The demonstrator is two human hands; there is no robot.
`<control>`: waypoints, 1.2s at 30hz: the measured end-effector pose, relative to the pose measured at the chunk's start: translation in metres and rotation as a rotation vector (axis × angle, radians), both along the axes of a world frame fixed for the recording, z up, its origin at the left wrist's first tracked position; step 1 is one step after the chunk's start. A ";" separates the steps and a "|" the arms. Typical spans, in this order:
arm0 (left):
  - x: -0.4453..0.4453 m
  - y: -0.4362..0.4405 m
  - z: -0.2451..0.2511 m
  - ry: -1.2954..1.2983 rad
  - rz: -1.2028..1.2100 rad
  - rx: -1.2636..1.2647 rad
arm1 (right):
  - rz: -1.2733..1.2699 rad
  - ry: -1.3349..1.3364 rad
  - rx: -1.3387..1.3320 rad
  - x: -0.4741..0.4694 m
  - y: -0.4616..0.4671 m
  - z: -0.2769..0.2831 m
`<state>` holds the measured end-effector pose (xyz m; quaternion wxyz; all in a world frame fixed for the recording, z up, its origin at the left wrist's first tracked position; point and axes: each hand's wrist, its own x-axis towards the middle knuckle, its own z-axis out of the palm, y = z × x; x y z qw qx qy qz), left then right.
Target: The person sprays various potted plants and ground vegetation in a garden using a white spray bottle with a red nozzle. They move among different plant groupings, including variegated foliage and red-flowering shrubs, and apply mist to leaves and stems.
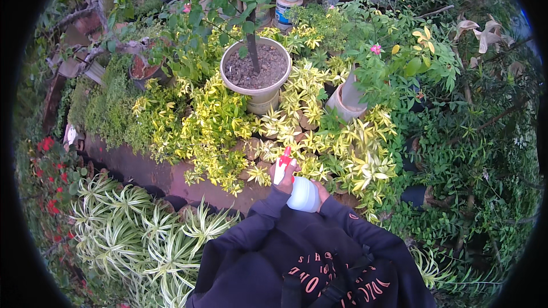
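Note:
A spray bottle (304, 195) with a whitish body and a red and white trigger head is held in front of my chest, its red nozzle pointing away from me. My left hand (283, 178) is wrapped around the trigger head. My right hand (321, 191) holds the side of the bottle's body; its fingers are largely hidden. Just beyond the nozzle are low yellow-green leafy plants (308, 154) in small pots. Farther off, a large beige plant pot (257, 96) holds soil and a thin-trunked plant.
Spider plants (162, 239) line the lower left beside a brown paved strip (171, 179). A pale tall pot (346, 107) stands right of the large pot. Dense green shrubs (462, 171) fill the right side. A white paint bucket (284, 10) stands at the back.

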<state>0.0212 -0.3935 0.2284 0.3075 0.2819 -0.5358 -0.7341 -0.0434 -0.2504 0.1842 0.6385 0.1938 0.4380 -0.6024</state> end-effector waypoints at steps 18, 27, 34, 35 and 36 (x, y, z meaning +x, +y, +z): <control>0.009 -0.002 -0.007 0.151 -0.033 0.073 | 0.005 0.014 0.018 0.005 -0.006 0.012; 0.017 0.000 -0.017 -0.041 -0.025 0.154 | 0.030 0.060 0.021 0.008 -0.004 0.001; 0.004 -0.001 -0.017 0.160 0.110 -0.096 | 0.015 0.006 0.016 0.008 -0.003 0.000; 0.004 0.000 -0.019 0.164 0.118 -0.079 | 0.006 0.001 0.016 0.008 -0.003 -0.001; 0.005 0.001 -0.020 0.187 0.123 -0.046 | -0.001 0.006 0.028 0.008 -0.002 -0.002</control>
